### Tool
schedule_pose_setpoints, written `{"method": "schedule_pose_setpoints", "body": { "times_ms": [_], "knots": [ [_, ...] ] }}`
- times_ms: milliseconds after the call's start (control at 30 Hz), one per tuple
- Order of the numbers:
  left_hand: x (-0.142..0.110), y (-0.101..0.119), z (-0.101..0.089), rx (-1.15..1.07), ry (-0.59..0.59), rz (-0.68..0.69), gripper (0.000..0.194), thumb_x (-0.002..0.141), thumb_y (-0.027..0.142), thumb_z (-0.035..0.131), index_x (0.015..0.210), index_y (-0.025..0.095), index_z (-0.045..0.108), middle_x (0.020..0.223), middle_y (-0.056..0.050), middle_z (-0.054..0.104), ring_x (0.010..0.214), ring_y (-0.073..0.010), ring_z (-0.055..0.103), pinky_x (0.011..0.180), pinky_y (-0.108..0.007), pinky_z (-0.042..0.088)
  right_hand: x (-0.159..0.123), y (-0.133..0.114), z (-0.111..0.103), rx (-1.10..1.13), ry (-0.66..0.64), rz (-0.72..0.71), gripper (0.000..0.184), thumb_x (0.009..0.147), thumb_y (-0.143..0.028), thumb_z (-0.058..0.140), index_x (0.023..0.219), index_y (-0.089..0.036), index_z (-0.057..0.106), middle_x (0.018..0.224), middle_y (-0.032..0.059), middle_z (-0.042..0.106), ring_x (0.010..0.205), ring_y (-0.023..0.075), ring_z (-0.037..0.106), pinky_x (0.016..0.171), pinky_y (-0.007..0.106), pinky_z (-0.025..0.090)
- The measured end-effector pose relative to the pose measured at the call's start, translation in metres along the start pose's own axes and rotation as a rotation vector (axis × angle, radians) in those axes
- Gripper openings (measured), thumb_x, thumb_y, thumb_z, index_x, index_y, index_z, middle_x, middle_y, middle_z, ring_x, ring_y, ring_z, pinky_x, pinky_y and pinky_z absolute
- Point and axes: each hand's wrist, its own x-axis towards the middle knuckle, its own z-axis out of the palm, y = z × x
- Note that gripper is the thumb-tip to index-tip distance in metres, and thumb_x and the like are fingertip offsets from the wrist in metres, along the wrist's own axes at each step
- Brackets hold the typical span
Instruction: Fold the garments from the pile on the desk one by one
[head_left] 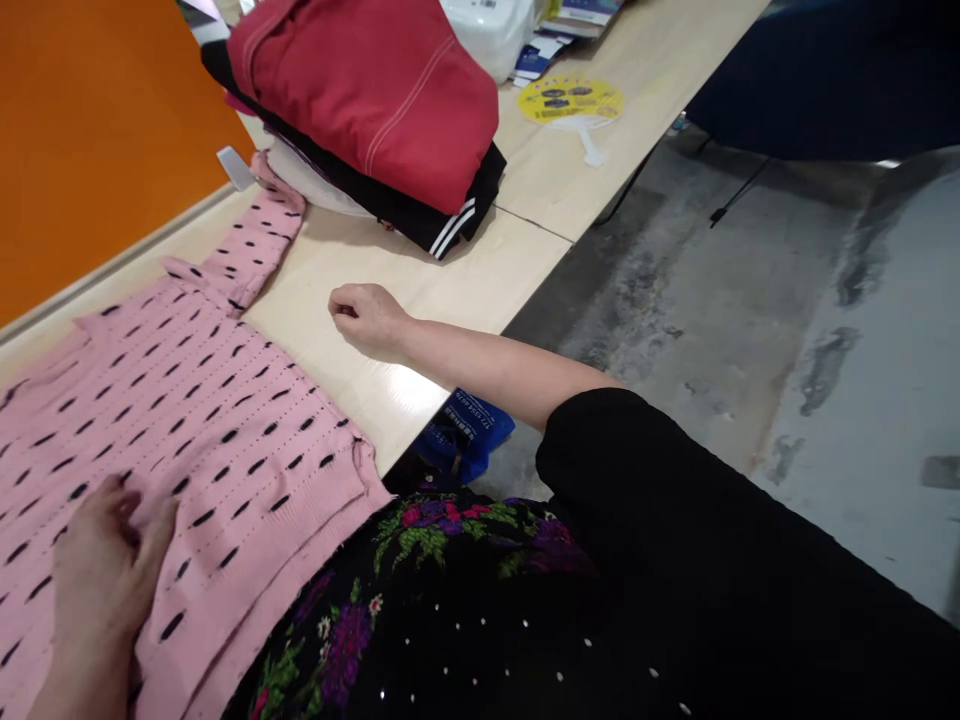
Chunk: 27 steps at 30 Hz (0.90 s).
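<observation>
I have the pink sweater (pixel 217 400) near-left of the red garment (pixel 367 95), one sleeve (pixel 255 240) pointing toward it; my left hand (pixel 109 560), fingers parted, is nearer the sweater; my right hand (pixel 367 318) is curled closed.

Pink knit sweater (pixel 202 425) spread on pale wooden table (pixel 480 280), slightly rumpled, left portion cut off by view. Surface patterned with black dashes and finely dotted rows. One sleeve extended toward folded clothes stack (pixel 375 100), its end placed beside stack. Ribbed hem turned toward table's near edge, lightly creased.
</observation>
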Motion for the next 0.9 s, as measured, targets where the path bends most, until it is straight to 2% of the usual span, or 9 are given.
{"method": "schedule_pose_setpoints", "body": {
  "times_ms": [133,267,367,500,600,700,733,800,900],
  "knots": [
    [-0.004,0.016,-0.002,-0.063,0.058,0.002,0.069,0.090,0.060,0.026,0.142,0.016,0.035,0.150,-0.017,0.036,0.138,-0.0342,0.031,0.108,-0.055,0.031,0.000,0.004,0.002,0.000,0.010,0.001,0.016,0.074,-0.016,0.042,0.074,-0.017,0.058,0.076,0.0025,0.058,0.073,0.0153,0.048,0.069,0.028,0.035],
    [-0.018,0.027,-0.005,-0.072,-0.008,-0.062,0.067,0.093,0.055,0.027,0.147,0.014,0.029,0.154,-0.017,0.027,0.143,-0.0320,0.020,0.113,-0.055,0.022,-0.004,0.002,0.000,0.014,0.014,0.028,0.019,0.072,-0.018,0.044,0.075,-0.016,0.063,0.075,0.0028,0.061,0.071,0.0155,0.052,0.067,0.027,0.036],
    [-0.041,0.044,-0.012,-0.073,-0.067,0.025,0.066,0.093,0.054,0.032,0.149,0.021,0.025,0.158,-0.011,0.021,0.146,-0.0315,0.012,0.114,-0.055,0.018,-0.007,0.001,-0.001,0.009,0.008,0.062,0.021,0.072,-0.020,0.045,0.077,-0.016,0.065,0.075,0.0032,0.063,0.070,0.0155,0.054,0.066,0.026,0.038],
    [-0.078,0.071,-0.019,-0.050,-0.135,0.175,0.074,0.086,0.063,0.043,0.149,0.030,0.025,0.158,-0.007,0.022,0.145,-0.0351,0.013,0.114,-0.059,0.017,-0.007,0.007,0.000,-0.030,-0.025,0.081,0.021,0.075,-0.024,0.046,0.079,-0.016,0.066,0.076,0.0045,0.064,0.071,0.0167,0.056,0.067,0.027,0.042],
    [-0.100,0.081,-0.024,-0.027,-0.077,0.179,0.079,0.084,0.067,0.043,0.151,0.030,0.022,0.158,-0.008,0.022,0.144,-0.0361,0.017,0.112,-0.060,0.021,-0.005,0.008,-0.001,-0.083,-0.067,0.099,0.024,0.079,-0.026,0.046,0.085,-0.016,0.067,0.081,0.0067,0.066,0.075,0.0184,0.059,0.071,0.030,0.045],
    [-0.118,0.080,-0.027,0.013,-0.015,0.228,0.083,0.082,0.070,0.042,0.151,0.030,0.020,0.157,-0.008,0.022,0.144,-0.0374,0.016,0.111,-0.061,0.024,-0.013,-0.010,-0.005,-0.140,-0.091,0.139,0.033,0.086,-0.027,0.041,0.106,-0.016,0.065,0.093,0.0106,0.067,0.083,0.0210,0.061,0.075,0.034,0.049],
    [-0.123,0.079,-0.026,0.029,0.002,0.248,0.082,0.083,0.069,0.042,0.151,0.029,0.020,0.157,-0.008,0.024,0.144,-0.0375,0.016,0.110,-0.061,0.025,-0.020,-0.021,-0.007,-0.149,-0.101,0.107,0.036,0.089,-0.028,0.039,0.114,-0.017,0.063,0.100,0.0121,0.066,0.090,0.0220,0.061,0.078,0.035,0.050],
    [-0.132,0.078,-0.021,0.060,0.025,0.266,0.077,0.086,0.066,0.041,0.151,0.030,0.022,0.156,-0.007,0.027,0.143,-0.0371,0.018,0.109,-0.061,0.027,-0.039,-0.046,-0.007,-0.154,-0.175,-0.060,0.040,0.092,-0.032,0.041,0.126,-0.020,0.057,0.117,0.0131,0.063,0.108,0.0240,0.057,0.091,0.039,0.047],
    [-0.138,0.079,-0.009,0.093,0.032,0.228,0.069,0.089,0.057,0.043,0.150,0.030,0.025,0.156,-0.007,0.027,0.143,-0.0374,0.018,0.110,-0.061,0.025,-0.075,-0.079,0.003,-0.168,-0.464,-0.406,0.055,0.085,-0.046,0.058,0.137,-0.029,0.048,0.142,0.0076,0.048,0.133,0.0278,0.039,0.110,0.048,0.030]
  ]
}}
